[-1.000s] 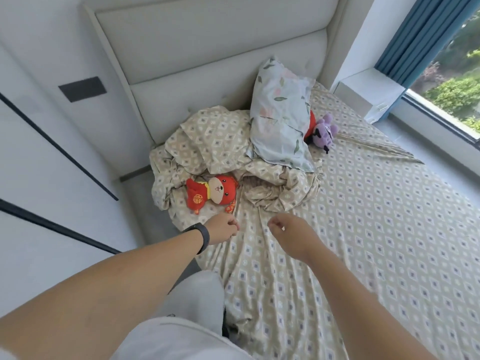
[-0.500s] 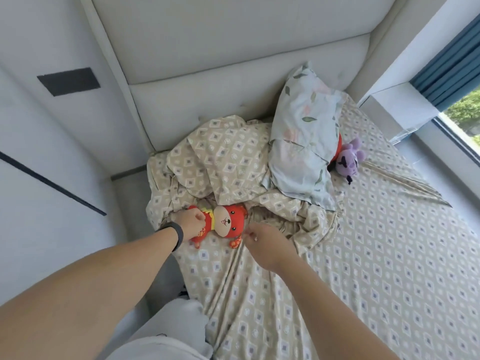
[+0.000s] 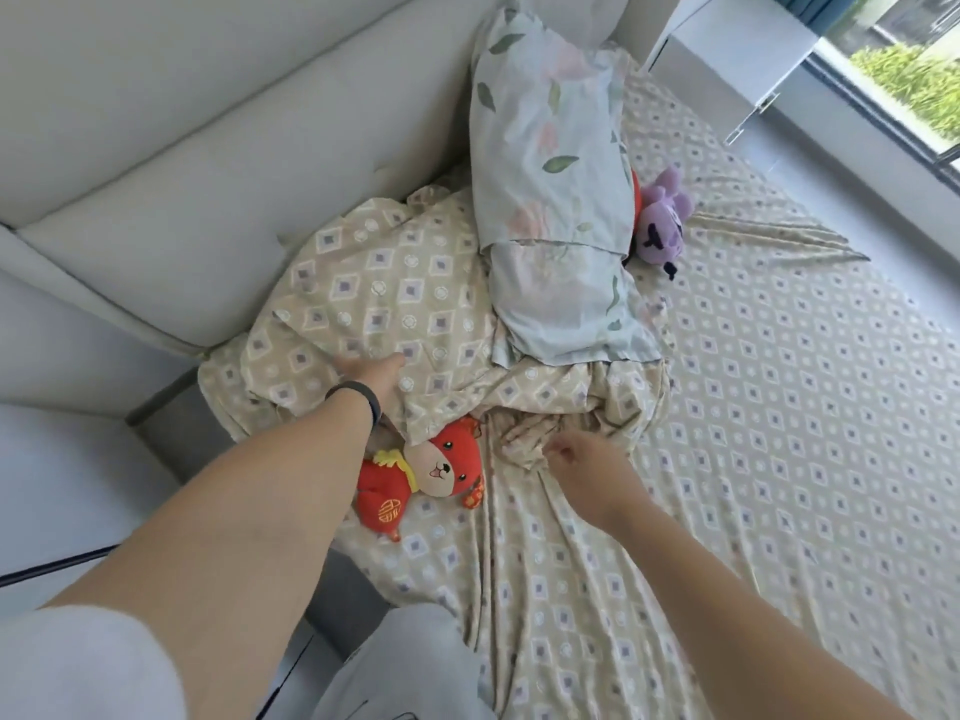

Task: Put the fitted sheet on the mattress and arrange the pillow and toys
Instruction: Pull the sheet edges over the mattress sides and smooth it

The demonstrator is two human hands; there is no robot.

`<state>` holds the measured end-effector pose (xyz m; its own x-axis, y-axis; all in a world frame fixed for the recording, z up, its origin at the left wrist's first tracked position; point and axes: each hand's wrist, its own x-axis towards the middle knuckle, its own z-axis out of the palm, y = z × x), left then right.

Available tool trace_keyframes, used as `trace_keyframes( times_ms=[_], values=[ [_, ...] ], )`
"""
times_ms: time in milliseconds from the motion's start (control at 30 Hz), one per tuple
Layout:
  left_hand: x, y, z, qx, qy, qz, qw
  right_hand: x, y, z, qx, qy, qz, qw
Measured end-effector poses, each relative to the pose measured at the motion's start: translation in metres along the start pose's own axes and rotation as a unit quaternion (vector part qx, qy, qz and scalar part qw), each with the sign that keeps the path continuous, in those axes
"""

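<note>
The beige diamond-patterned fitted sheet (image 3: 779, 407) lies flat over the right of the mattress and is bunched up at the near-left corner by the headboard. My left hand (image 3: 371, 376) reaches into that bunch, and a fold hides its fingers. My right hand (image 3: 582, 462) pinches a crumpled fold of the sheet beside the red plush toy (image 3: 441, 467), which lies partly under the bunch. The floral pillow (image 3: 550, 200) leans on the headboard on top of the bunched sheet. A purple plush toy (image 3: 662, 228) lies to the right of the pillow, with a red thing half hidden behind it.
The padded white headboard (image 3: 208, 163) runs along the top left. A gap with grey floor (image 3: 176, 423) separates the bed from a white wall on the left. A white nightstand (image 3: 743, 54) and a window (image 3: 914, 80) are at the top right. My knee (image 3: 410, 662) is at the bed's edge.
My left hand has left the red toy and moved up into the bunched sheet. My right hand has stayed at the folds beside the toy. The view has moved closer to the headboard.
</note>
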<state>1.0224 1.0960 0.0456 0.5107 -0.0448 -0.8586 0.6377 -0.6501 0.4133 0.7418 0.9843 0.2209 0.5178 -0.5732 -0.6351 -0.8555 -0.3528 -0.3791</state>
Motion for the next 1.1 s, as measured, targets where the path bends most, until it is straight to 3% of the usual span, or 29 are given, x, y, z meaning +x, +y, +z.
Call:
trace_keyframes(
  times_ms=[67,133,267,333,433,500,567,767,900,1067,1100],
  values=[
    [0.086,-0.02,0.01,-0.039,0.028,-0.037,0.998,-0.011,0.018,0.013,0.006,-0.024,0.033,0.999],
    [0.103,-0.017,0.016,-0.047,0.047,-0.076,0.995,-0.021,0.037,0.027,-0.009,-0.066,0.071,0.995],
    [-0.009,0.033,0.029,-0.007,-0.028,0.011,1.0,-0.032,0.065,0.038,-0.021,-0.097,0.134,0.986],
    [-0.026,0.043,0.041,-0.02,-0.05,0.024,0.998,-0.031,0.069,0.032,-0.022,-0.091,0.15,0.984],
    [-0.001,0.036,0.041,-0.024,-0.039,0.027,0.999,-0.026,0.066,0.022,0.002,-0.051,0.141,0.989],
    [0.058,0.017,0.033,-0.061,-0.004,-0.022,0.998,-0.02,0.062,0.017,0.03,-0.021,0.123,0.992],
    [0.075,0.005,0.025,0.006,0.005,-0.024,1.0,-0.017,0.062,0.02,0.059,-0.003,0.121,0.991],
    [0.02,0.001,0.041,0.016,-0.076,-0.003,0.997,-0.011,0.065,0.03,0.041,-0.028,0.131,0.99],
    [0.032,0.004,0.073,-0.005,-0.103,0.034,0.994,0.004,0.058,0.026,0.051,-0.01,0.12,0.991],
    [-0.04,0.104,0.071,-0.156,-0.22,0.125,0.955,0.017,0.045,0.03,0.075,-0.003,0.092,0.993],
    [-0.047,0.134,0.06,-0.167,-0.207,0.138,0.954,0.018,0.044,0.03,0.072,-0.004,0.089,0.993]
  ],
)
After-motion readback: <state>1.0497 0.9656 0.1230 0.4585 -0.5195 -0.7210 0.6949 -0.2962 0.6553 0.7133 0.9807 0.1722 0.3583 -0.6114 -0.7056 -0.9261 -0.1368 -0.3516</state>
